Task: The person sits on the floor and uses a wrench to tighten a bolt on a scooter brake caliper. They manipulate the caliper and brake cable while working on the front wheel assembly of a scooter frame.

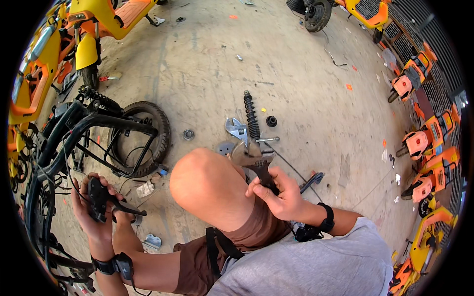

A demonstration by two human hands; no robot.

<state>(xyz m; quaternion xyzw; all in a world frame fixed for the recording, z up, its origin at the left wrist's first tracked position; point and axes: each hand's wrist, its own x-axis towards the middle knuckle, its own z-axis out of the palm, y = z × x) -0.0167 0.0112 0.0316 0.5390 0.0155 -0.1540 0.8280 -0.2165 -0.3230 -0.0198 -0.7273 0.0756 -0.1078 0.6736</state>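
My left hand [93, 224] is closed around a black brake lever assembly [98, 197], beside the black frame. The lever's curved blade points to the right, over my lower leg. On the right, my right hand [282, 197] grips the dark handle of a large adjustable wrench [245, 155], its head raised just past my bent knee. A metal bolt-like piece [268, 139] shows at the wrench's jaws; whether they clamp it I cannot tell. Beyond that, a black coil shock absorber [251, 116] lies on the floor next to a second, silver adjustable wrench [236, 129].
A bare black scooter frame [91, 122] with a wheel [164, 130] stands close on my left. Near the tools lie a metal ring [188, 134] and a black round part [271, 121]. A metal bracket [153, 240] rests near my leg. Yellow-orange scooters [86, 52] line both sides.
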